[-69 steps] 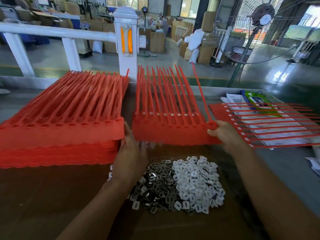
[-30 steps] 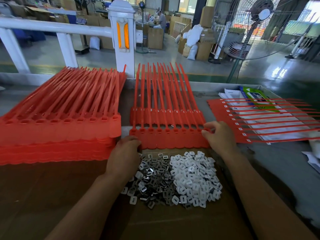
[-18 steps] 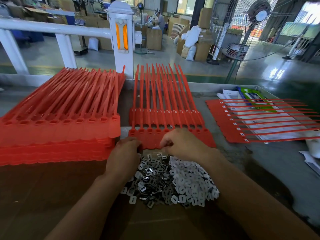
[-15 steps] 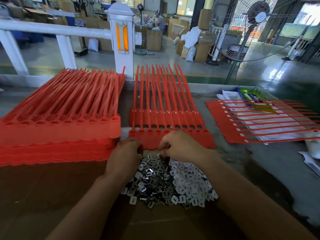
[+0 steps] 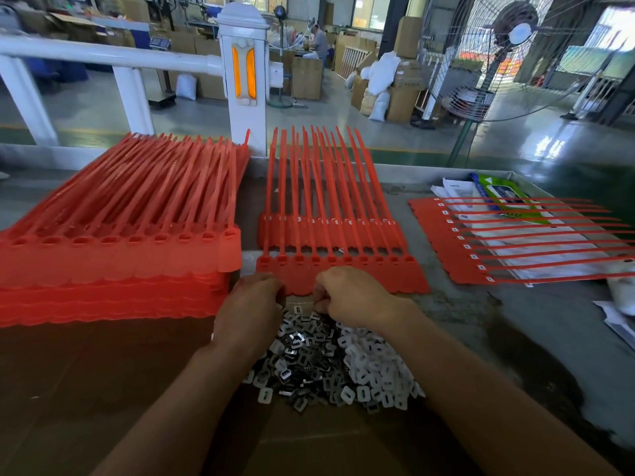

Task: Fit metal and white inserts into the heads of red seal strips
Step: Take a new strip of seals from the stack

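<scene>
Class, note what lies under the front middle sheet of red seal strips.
Tails of the front sheet lie over another red sheet whose heads show white inserts. The left hand and right hand cover its near edge; what lies beneath there is hidden.

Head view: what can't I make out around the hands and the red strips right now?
- Left hand: fingertips hidden under its own back, head view; any grip unclear.
- Right hand: fingertips tucked under at the insert pile; a held insert cannot be told.
- Front strip sheet: head sockets too small to judge filled or empty.
- Left stack: cut off by the left edge.
</scene>
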Tool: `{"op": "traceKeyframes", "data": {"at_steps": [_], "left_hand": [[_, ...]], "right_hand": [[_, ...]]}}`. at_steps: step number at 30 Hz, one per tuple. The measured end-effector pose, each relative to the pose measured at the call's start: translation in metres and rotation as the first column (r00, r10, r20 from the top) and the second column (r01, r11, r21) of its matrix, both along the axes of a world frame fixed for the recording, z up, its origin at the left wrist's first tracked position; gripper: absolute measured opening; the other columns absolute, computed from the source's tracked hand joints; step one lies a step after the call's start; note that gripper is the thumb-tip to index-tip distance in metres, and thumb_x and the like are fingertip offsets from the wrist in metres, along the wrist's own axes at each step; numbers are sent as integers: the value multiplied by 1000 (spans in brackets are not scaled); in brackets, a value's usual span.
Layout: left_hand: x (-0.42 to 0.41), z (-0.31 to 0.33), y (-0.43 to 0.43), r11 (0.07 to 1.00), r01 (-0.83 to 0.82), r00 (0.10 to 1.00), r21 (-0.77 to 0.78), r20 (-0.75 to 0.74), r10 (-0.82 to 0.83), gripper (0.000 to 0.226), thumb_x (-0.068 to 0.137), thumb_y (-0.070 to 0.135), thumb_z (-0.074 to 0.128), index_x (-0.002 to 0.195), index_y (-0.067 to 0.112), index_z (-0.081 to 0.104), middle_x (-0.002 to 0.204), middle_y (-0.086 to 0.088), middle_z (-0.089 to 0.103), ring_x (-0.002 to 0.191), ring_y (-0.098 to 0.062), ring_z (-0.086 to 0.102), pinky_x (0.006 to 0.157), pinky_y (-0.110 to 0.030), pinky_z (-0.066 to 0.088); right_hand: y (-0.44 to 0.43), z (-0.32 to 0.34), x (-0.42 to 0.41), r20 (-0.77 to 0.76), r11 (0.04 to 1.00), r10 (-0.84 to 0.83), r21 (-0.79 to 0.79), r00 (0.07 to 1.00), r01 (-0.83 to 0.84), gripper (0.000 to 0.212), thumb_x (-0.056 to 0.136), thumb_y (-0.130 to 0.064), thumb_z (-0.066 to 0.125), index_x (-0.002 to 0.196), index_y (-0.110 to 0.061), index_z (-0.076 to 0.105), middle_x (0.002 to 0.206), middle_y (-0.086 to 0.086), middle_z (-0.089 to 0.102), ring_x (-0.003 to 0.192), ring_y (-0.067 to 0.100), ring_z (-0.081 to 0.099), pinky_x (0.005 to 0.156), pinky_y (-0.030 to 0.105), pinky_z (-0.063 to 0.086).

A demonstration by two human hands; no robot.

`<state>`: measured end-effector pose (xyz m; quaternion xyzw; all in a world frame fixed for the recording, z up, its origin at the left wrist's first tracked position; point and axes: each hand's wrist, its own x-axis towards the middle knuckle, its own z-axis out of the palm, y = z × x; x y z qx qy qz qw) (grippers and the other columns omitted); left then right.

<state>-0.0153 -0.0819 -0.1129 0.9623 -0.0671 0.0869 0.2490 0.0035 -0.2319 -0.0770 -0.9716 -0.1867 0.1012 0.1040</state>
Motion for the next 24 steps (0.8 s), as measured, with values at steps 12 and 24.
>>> {"op": "traceKeyframes", "data": {"at_steps": [12, 24], "left_hand": [[0, 0, -1, 999, 12, 1000, 52, -9, -12, 39, 81, -4, 44, 112, 12, 62, 121, -3, 56, 111, -20, 48, 86, -29, 42], [0, 0, -1, 999, 0, 1000, 48, -11, 1, 39, 82, -4, 43, 111, 13, 62, 120, -3, 57, 109, -20, 49, 84, -30, 42]], "right_hand": [[-14, -2, 3, -157, 960, 22, 279, 987, 23, 14, 90, -15, 57, 101, -20, 64, 80, -23, 50, 73, -9, 48, 60, 8, 33], [-17, -2, 0, -156, 948, 28, 317, 987, 23, 17, 92, -11, 53, 102, -19, 64, 86, -20, 52, 79, -6, 50, 64, 9, 36]]}}
